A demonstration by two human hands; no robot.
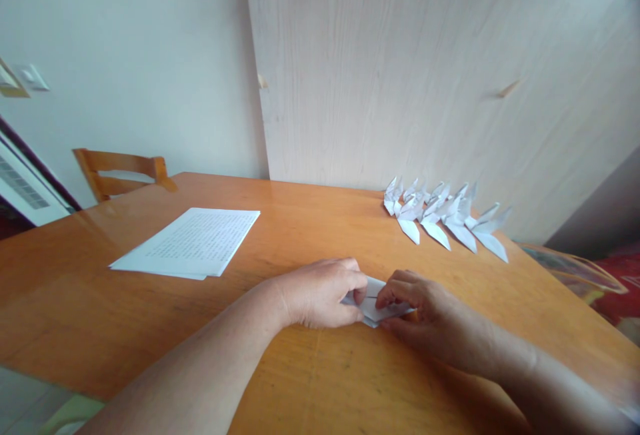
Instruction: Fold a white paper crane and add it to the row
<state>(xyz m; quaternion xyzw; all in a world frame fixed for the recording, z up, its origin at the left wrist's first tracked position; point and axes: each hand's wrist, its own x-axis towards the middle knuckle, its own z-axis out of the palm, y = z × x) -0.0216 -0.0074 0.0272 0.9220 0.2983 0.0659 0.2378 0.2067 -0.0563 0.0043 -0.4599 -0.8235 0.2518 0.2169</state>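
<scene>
Both of my hands rest on a wooden table [75, 302] and pinch a small folded white paper piece [373, 302] between them. My left hand [320, 292] holds its left side with curled fingers. Its right side sits under the thumb and fingers of my right hand [425, 312]. Most of the paper is hidden beneath my fingers. Beyond my hands, near the table's far right edge, several finished white paper cranes [445, 218] stand in a row.
A stack of printed white sheets [193, 242] lies on the table's left half. A wooden chair [120, 172] stands behind the far left edge. A pale wooden panel [430, 68] rises behind the table.
</scene>
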